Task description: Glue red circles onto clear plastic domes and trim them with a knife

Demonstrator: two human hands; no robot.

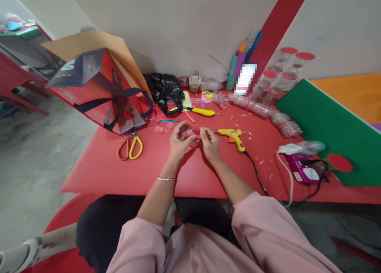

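Note:
Over the middle of the red table (104,173), a small clear plastic cup-like piece (193,129) is held up between my two hands. My left hand (179,142) has its fingers and thumb curled around the piece's left side. My right hand (210,143) pinches its right edge between thumb and fingers. Two similar clear pieces (170,127) lie just left of my left hand. To the right of my right hand, a yellow glue gun (231,136) rests on its side with its nozzle pointing left. A yellow-handled cutter knife (203,112) lies behind my hands.
Scissors (131,146) lie at the left, before a big red paper bag (98,82). A black plastic bag (165,92) sits behind. Nested clear cups (264,109) curve along the back right, near a green board (321,134). Cables run beside a purple box (302,169).

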